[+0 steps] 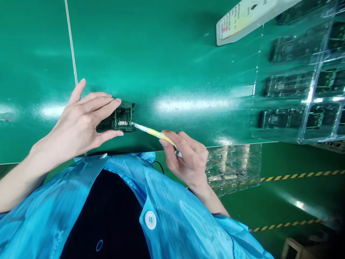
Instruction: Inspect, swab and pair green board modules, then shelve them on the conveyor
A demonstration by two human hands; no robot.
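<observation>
My left hand [81, 124] grips a small green circuit board [123, 117] between thumb and fingers, holding it on the green bench top [167, 61]. My right hand [185, 158] is closed around a thin yellow and white pen-like tool [152, 131]. The tool's white tip touches the board's right edge. Part of the board is hidden behind my left fingers.
A clear plastic tray [299, 82] with several dark boards in its pockets sits at the right of the bench. A printed card [242, 18] lies at the far right top. More clear trays [234, 165] hang past the bench edge. Yellow-black floor tape [302, 175] runs below.
</observation>
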